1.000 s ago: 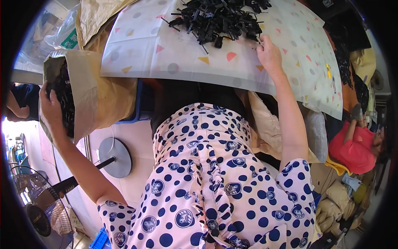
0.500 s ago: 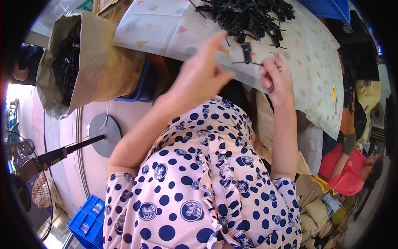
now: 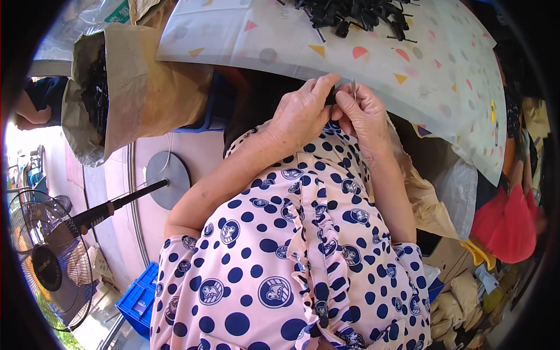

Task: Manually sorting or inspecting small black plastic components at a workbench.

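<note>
right-hand fingers [image 3: 349,104], closed together, pinch a slim metallic piece [image 3: 353,88].

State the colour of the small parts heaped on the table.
The small parts are black; see the head view.

The left hand [image 3: 300,114], earlier at the bag [image 3: 127,93] around nine o'clock, has come across to touch the right hand [image 3: 366,116] past twelve. The right has drawn from the pile [image 3: 356,17] toward six o'clock, over the counter's [image 3: 286,41] near edge; the black part dangling from it is lost to clear view, while a thin metallic piece [image 3: 353,87] shows.
</note>
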The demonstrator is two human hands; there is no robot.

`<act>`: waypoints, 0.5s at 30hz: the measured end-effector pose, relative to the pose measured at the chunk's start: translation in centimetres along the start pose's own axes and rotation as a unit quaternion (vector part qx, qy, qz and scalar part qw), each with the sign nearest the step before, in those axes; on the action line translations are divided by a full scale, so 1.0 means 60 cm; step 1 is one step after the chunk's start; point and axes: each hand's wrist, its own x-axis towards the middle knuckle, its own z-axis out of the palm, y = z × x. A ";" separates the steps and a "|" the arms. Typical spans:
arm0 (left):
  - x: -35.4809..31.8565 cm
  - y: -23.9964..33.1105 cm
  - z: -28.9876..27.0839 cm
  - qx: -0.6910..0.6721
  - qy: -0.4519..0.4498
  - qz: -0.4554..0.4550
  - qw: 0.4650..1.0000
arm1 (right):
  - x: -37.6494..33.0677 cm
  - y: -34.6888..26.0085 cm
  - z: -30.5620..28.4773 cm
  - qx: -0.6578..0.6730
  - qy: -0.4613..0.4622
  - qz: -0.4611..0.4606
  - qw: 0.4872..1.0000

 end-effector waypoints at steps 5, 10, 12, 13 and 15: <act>-0.001 0.000 -0.003 -0.168 -0.077 -0.162 0.969 | -0.007 0.021 -0.007 -0.046 0.007 -0.050 0.998; -0.005 -0.007 -0.001 -0.281 -0.074 -0.196 0.937 | -0.005 0.043 0.001 -0.123 -0.006 -0.101 0.987; -0.006 -0.007 -0.002 -0.270 -0.075 -0.196 0.940 | -0.004 0.043 0.006 -0.162 -0.003 -0.109 0.981; -0.007 -0.008 -0.002 -0.259 -0.075 -0.196 0.943 | -0.003 0.044 0.009 -0.176 -0.003 -0.117 0.977; -0.012 -0.017 0.002 -0.253 -0.068 -0.190 0.946 | -0.004 0.041 0.015 -0.194 -0.005 -0.124 0.973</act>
